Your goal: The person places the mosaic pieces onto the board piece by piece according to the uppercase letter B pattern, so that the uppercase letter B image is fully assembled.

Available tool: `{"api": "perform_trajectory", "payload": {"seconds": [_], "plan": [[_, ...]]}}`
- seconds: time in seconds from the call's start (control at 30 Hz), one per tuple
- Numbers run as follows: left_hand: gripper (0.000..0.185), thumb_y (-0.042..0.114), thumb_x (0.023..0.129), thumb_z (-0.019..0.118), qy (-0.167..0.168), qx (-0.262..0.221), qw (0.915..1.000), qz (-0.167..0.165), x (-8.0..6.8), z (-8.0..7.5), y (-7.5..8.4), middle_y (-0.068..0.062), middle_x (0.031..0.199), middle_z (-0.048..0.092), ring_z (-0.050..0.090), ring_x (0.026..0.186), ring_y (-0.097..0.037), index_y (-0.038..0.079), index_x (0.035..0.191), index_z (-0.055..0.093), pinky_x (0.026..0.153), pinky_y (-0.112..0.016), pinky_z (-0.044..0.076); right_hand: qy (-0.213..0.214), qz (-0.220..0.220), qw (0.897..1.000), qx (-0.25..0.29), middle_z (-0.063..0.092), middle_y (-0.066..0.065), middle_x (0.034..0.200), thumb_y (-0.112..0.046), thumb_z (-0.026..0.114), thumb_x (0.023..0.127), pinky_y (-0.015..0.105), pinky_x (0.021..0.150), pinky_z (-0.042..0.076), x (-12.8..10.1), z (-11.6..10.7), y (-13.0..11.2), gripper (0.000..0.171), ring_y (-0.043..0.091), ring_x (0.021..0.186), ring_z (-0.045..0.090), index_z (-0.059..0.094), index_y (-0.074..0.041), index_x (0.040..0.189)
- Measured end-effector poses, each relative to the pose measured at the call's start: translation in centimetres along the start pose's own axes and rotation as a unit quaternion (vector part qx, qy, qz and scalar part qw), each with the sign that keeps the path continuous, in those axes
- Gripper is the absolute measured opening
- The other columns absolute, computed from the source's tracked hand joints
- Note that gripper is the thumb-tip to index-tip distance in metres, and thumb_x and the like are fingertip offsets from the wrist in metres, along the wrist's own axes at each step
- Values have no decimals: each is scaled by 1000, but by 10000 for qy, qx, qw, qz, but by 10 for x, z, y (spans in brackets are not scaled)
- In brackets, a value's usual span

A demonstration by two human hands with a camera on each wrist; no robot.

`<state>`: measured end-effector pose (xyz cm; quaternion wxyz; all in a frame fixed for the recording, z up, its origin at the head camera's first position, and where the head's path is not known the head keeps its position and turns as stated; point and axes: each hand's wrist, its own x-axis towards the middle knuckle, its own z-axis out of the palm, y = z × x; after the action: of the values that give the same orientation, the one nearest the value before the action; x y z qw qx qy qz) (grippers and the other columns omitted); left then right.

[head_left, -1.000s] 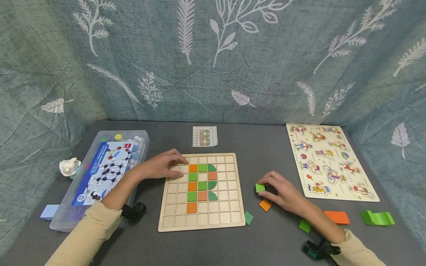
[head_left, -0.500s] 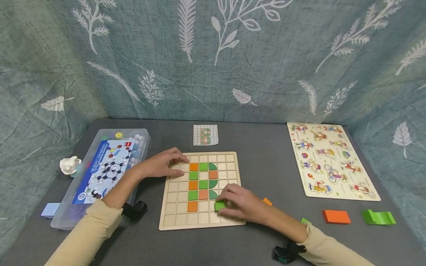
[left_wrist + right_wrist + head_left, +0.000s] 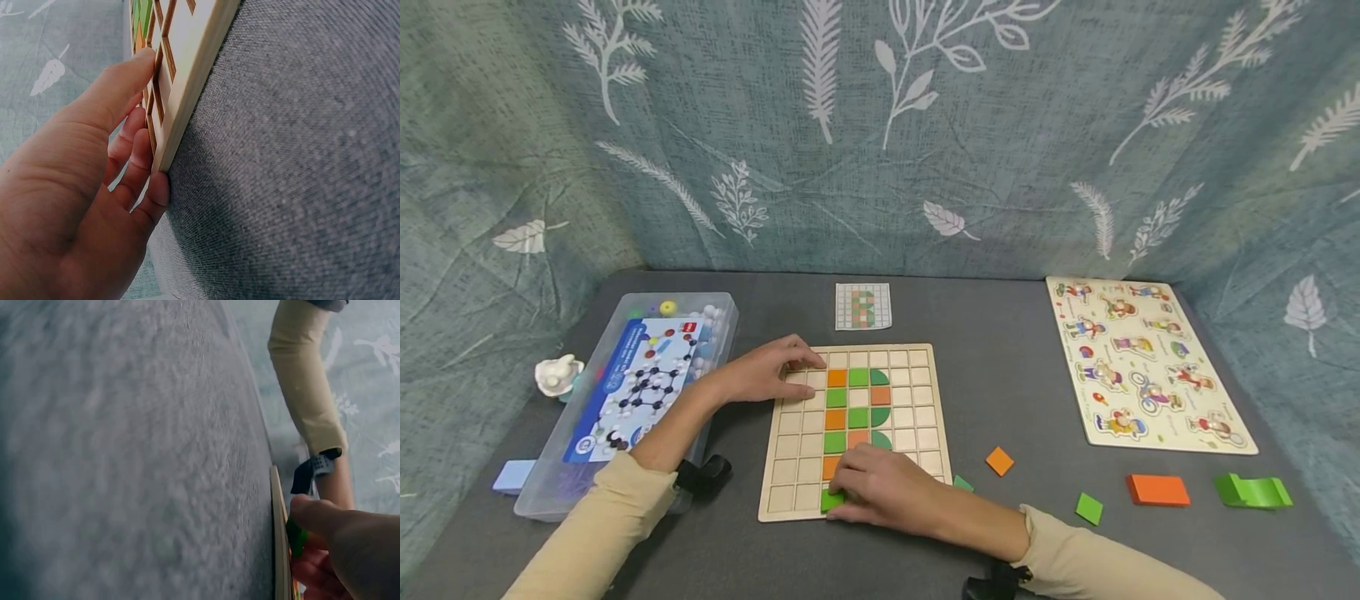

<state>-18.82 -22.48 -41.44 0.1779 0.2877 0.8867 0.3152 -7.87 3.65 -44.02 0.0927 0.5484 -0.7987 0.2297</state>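
Moved leftward along wooden grid board (image 3: 925,487): right hand (image 3: 880,487), pinching green tile (image 3: 832,500). Left hand (image 3: 767,372) flat, steadying. Risk judged: tile jamming if tilted.

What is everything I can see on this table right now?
Grid board: 1, pale wood, table centre, partly filled with orange and green tiles.
Green tile: 1, at the board's near edge, pinched by the right hand.
Loose tiles: 3, orange, bright green, dark green, right of the board.
Pattern card: 1, white, behind the board.
Plastic box: 1, clear, left.
Picture puzzle: 1, cream, right.
Orange block: 1, far right.
Green block: 1, far right.
Blue block: 1, far left.
White figure: 1, left.
Left hand: rests on the board's far left corner.
Right hand: on the board's near edge.
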Motion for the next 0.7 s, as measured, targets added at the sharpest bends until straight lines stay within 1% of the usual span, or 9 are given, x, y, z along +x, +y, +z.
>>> {"api": "perform_trajectory", "payload": {"seconds": [0.27,0.47,0.6,0.7], "plan": [[40,26,91,69,13,27,10000,10,0,0,1,-5,112,53,48,96,-17,12,127,62,84,-35,42,155,90,9993,-338,61,-9,89,-33,74,87,13,71,44,1,4,-3,14,4,81,53,69,-19,87],[40,27,91,69,4,40,10000,8,0,1,0,-5,112,53,49,97,-18,13,127,62,85,-37,42,-2,88,9994,-320,59,-8,91,-29,71,89,13,76,44,2,6,-6,10,5,86,54,68,-19,89],[40,27,91,69,20,36,10000,35,0,1,0,-5,112,53,48,96,-18,12,126,62,84,-37,43,-64,-3,9990,-453,59,-9,91,-27,70,90,13,74,44,2,5,-7,6,5,83,51,71,-21,89],[39,28,91,69,5,44,10000,31,0,2,0,-5,113,53,49,97,-18,12,127,62,85,-37,43,-152,-85,9985,-516,60,-10,93,-29,69,91,13,73,43,-3,2,-7,7,4,83,51,73,-23,93]]}}
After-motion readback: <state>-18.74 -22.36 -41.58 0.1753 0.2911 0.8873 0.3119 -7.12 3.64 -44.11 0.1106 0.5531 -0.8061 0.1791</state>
